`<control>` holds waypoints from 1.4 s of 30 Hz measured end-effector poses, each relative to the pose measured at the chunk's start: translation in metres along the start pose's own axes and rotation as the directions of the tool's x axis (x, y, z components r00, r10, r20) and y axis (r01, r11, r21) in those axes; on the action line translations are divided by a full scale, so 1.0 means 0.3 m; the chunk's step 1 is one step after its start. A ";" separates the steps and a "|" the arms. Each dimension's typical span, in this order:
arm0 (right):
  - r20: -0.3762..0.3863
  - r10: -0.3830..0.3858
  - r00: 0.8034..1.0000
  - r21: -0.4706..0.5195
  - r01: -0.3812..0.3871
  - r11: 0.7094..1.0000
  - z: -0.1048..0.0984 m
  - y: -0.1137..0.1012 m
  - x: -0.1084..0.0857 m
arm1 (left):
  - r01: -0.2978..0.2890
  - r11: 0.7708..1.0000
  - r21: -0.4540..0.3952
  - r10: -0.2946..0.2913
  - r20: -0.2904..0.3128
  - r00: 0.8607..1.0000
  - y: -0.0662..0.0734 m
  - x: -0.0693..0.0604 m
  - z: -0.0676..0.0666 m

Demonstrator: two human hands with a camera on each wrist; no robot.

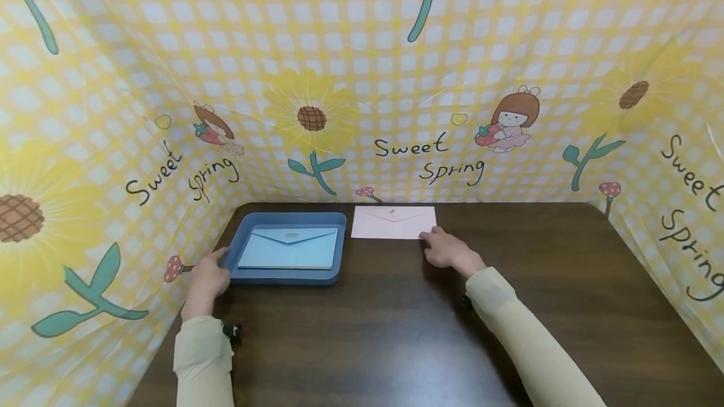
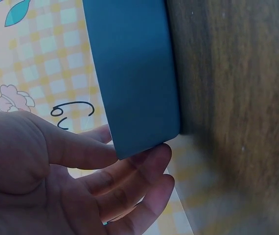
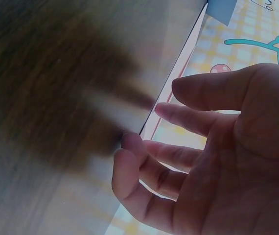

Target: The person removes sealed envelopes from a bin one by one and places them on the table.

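Observation:
A blue tray (image 1: 285, 279) lies at the back left of the table, with a light blue envelope (image 1: 288, 253) inside, its flap edge toward the back. My left hand (image 1: 208, 278) grips the tray's left side near the front corner. In the left wrist view its thumb and fingers (image 2: 151, 161) are at the corner of the tray wall (image 2: 134, 78). Just right of the tray, a pale pink envelope (image 1: 393, 223) lies flat. My right hand (image 1: 449, 251) touches its front right corner with loosely bent fingers; the right wrist view shows the thumb apart from the index finger.
The dark wooden table (image 1: 362, 338) reaches toward me and to the right. A yellow checked cloth (image 1: 362, 80) with printed flowers and lettering rises along the table's back and both sides.

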State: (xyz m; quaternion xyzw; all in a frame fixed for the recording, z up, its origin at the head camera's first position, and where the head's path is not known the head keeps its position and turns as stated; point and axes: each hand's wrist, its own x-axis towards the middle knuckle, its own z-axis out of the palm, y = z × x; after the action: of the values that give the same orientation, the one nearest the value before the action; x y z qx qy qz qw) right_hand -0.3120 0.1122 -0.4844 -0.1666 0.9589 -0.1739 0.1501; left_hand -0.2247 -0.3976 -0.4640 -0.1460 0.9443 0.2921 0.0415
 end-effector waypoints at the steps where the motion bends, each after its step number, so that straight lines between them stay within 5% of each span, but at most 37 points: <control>1: 0.001 0.001 1.000 0.002 -0.001 1.000 0.000 -0.001 0.000 | -0.001 1.000 0.000 0.001 0.001 1.000 -0.002 0.001 0.000; 31: 0.008 0.014 1.000 0.014 -0.014 1.000 0.000 -0.003 0.006 | 0.005 1.000 -0.028 -0.004 0.003 1.000 -0.017 0.004 0.005; 42: -0.112 -0.011 0.994 0.060 0.018 0.998 -0.005 -0.020 -0.013 | 0.001 1.000 -0.016 -0.002 -0.033 0.999 -0.001 0.010 0.014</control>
State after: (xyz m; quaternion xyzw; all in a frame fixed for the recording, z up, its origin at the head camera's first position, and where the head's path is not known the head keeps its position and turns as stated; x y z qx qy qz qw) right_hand -0.3075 0.1087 -0.4799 -0.1592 0.9588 -0.2131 0.1002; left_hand -0.2275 -0.3961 -0.4680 -0.1517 0.9424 0.2970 0.0251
